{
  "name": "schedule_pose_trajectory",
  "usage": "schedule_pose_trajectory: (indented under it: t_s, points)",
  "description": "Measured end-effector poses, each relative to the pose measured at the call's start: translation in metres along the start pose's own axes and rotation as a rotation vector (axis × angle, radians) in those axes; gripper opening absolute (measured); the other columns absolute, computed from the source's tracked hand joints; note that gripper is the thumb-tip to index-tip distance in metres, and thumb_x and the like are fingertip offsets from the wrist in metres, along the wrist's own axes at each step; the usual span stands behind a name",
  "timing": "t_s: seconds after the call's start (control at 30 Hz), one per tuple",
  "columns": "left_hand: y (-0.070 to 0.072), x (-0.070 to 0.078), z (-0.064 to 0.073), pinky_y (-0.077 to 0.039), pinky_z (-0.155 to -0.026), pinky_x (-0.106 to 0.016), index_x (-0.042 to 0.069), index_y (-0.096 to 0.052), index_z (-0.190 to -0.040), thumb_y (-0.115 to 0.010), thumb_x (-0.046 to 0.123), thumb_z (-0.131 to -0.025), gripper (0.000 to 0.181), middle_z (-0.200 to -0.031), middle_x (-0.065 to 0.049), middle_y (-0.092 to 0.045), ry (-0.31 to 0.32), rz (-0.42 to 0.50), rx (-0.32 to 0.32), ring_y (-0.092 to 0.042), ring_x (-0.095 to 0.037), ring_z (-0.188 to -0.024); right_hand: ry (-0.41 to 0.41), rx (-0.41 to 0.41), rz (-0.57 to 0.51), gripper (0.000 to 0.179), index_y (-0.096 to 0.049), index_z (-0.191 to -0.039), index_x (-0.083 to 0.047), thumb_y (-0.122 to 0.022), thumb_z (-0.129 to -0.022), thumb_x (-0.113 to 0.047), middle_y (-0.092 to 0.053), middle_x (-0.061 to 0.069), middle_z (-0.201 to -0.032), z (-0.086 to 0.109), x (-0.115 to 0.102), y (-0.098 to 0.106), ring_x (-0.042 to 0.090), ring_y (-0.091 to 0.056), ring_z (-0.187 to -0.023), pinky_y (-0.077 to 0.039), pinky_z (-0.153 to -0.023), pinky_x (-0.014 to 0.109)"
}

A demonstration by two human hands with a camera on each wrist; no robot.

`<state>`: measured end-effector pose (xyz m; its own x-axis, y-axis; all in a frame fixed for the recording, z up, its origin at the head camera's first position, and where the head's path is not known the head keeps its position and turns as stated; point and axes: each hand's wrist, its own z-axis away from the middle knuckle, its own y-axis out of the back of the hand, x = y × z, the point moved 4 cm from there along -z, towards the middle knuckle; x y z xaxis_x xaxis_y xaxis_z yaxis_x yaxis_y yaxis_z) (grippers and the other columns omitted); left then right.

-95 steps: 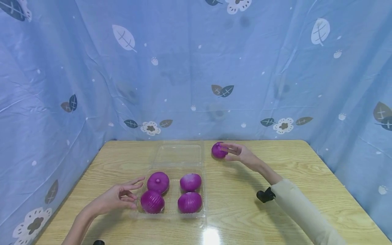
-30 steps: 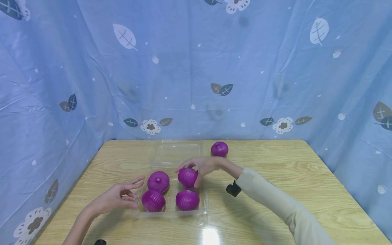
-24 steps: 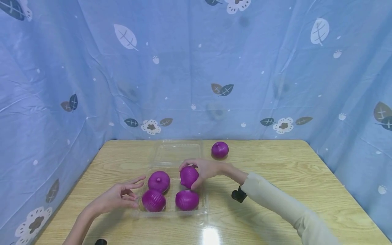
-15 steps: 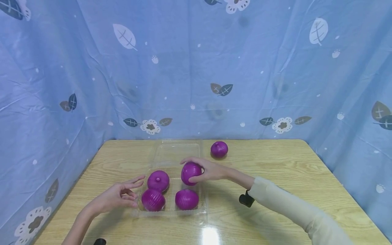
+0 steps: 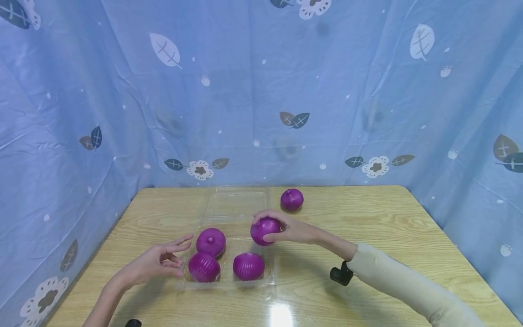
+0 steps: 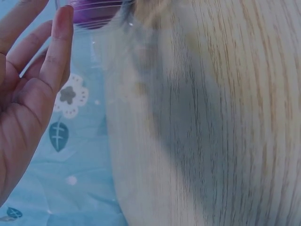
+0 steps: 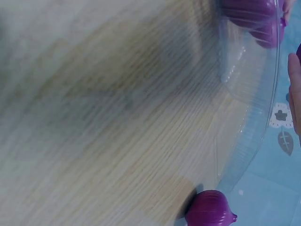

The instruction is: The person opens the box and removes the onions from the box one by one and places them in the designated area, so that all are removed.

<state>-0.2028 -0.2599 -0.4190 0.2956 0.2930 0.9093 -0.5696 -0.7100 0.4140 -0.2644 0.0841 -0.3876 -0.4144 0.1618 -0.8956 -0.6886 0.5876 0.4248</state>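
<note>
A round, glossy purple onion (image 5: 262, 230) has just moved: a second ago it sat in the right hand (image 5: 288, 228) over the two o'clock corner of the clear plastic hinged container (image 5: 229, 285); now it has been drawn out towards three o'clock, over that side's rim. For the work in hand, this leaves three onions inside: a stem-up purple round onion (image 5: 211, 242) at eleven o'clock, a ribbed purple onion (image 5: 204, 268) touching it at eight, and a squat purple onion (image 5: 249, 266) at four. How high the held one hangs I cannot tell. The right fingers curl over its top, the thumb pinching from the near side. The left hand (image 5: 157, 263) has stayed at nine o'clock, fingers loosely spread and gripping nothing; whether they touch the container's wall is unclear. A small purple onion (image 5: 292, 200) has stayed on the pale wood-grain table (image 5: 347, 213), well apart at one o'clock
</note>
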Motion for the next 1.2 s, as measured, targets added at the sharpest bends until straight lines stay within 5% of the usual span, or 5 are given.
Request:
schedule_pose_trajectory:
  t_s: [0.43, 0.77, 0.87, 1.07, 1.2]
  points:
    - [0.0, 0.001, 0.0, -0.054, -0.085, -0.025, -0.011, -0.035, -0.141, -0.071, 0.008, -0.084, 0.07, -0.153, -0.02, -0.02, 0.026, -0.036, 0.016, -0.061, -0.017, -0.095, 0.083, -0.064, -0.235, 0.05, -0.054, -0.122, -0.004, -0.076, -0.078, -0.003, -0.046, 0.022, -0.137, 0.043, -0.002, -0.014, 0.028, -0.045, -0.127, -0.047, -0.099, 0.042]
    - [-0.002, 0.003, 0.0, -0.054, -0.085, -0.025, -0.013, -0.033, -0.141, -0.07, 0.006, -0.085, 0.07, -0.151, 0.02, -0.03, -0.012, -0.018, 0.013, -0.061, -0.017, -0.094, 0.08, -0.101, -0.312, 0.049, -0.053, -0.121, -0.003, -0.076, -0.077, -0.002, -0.047, 0.022, -0.139, 0.09, -0.001, -0.018, 0.026, -0.042, -0.132, -0.043, -0.104, 0.04]
    - [-0.002, 0.003, 0.0, -0.054, -0.085, -0.026, -0.012, -0.032, -0.142, -0.07, 0.004, -0.084, 0.071, -0.151, 0.021, -0.031, -0.013, -0.006, 0.016, -0.061, -0.018, -0.094, 0.085, -0.152, -0.321, 0.047, -0.053, -0.118, -0.002, -0.076, -0.077, -0.001, -0.046, 0.028, -0.137, 0.103, 0.002, -0.014, 0.027, -0.041, -0.133, -0.041, -0.106, 0.038]
    - [-0.001, 0.002, 0.001, -0.054, -0.085, -0.026, -0.008, -0.026, -0.146, -0.072, 0.006, -0.083, 0.08, -0.146, 0.003, -0.045, 0.003, -0.011, 0.05, -0.06, -0.017, -0.094, 0.089, -0.148, -0.352, 0.046, -0.052, -0.122, -0.004, -0.073, -0.081, -0.001, -0.044, 0.029, -0.138, 0.119, 0.011, -0.009, 0.026, -0.041, -0.133, -0.042, -0.105, 0.039]
    - [-0.001, 0.001, 0.0, -0.054, -0.086, -0.026, -0.01, -0.03, -0.144, -0.074, 0.007, -0.082, 0.078, -0.142, 0.015, -0.047, -0.005, -0.034, 0.068, -0.06, -0.017, -0.093, 0.098, -0.13, -0.344, 0.048, -0.052, -0.122, -0.006, -0.073, -0.079, 0.003, -0.042, 0.028, -0.14, 0.126, 0.012, -0.003, 0.025, -0.04, -0.134, -0.042, -0.104, 0.038]
